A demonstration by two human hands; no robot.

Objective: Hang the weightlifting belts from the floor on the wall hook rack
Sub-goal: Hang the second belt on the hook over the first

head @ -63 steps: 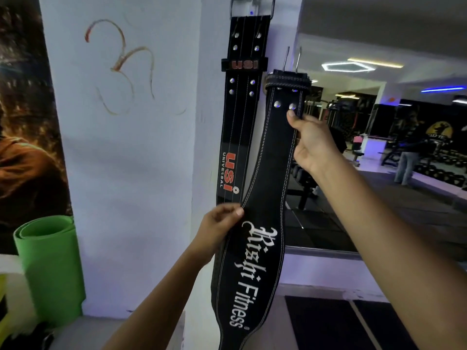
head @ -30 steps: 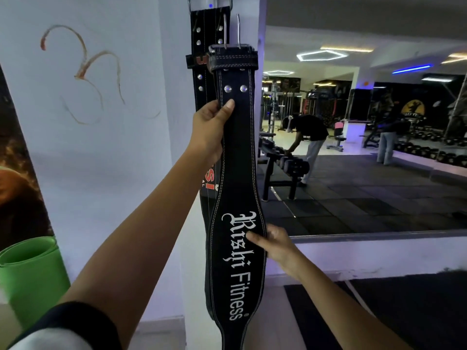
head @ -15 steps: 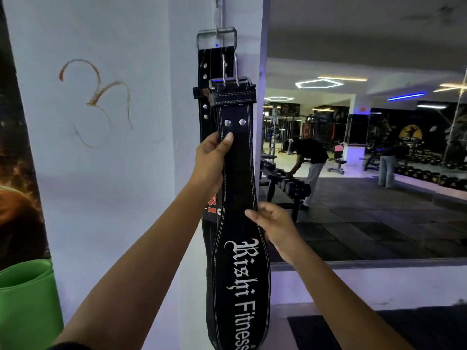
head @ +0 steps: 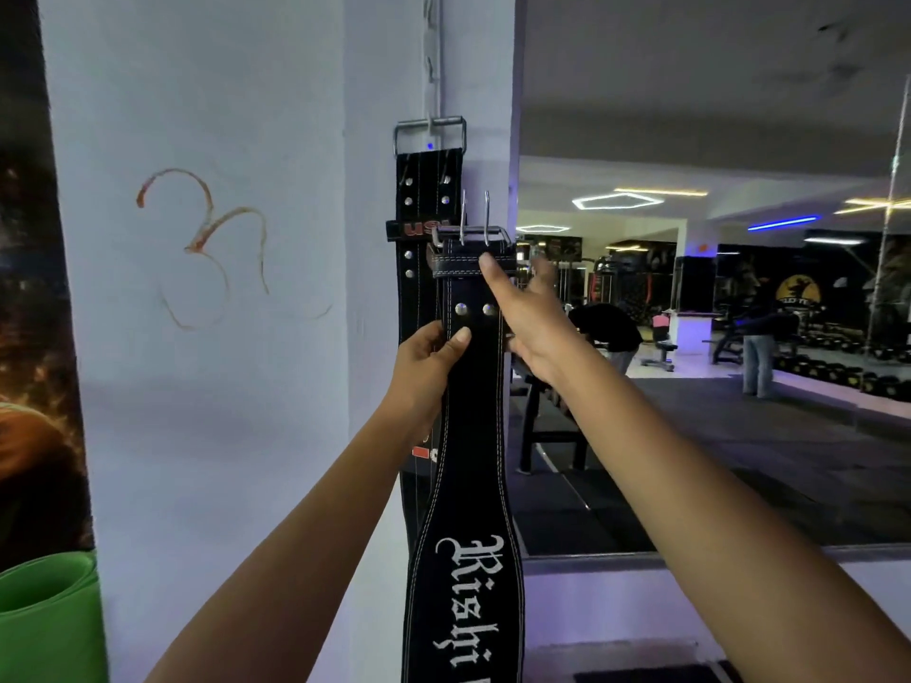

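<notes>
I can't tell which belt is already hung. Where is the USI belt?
In the head view the USI belt hangs by its buckle on the white pillar, just left of and behind the handheld belt.

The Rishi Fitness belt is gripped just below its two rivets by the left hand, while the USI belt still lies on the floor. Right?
Not quite. The head view shows the USI belt already hanging on the wall behind the Rishi Fitness belt, which the left hand does grip below its rivets.

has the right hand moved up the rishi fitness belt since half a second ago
Yes. The right hand has climbed from mid-belt to the buckle end of the Rishi Fitness belt, fingertip at the keeper loop.
</notes>
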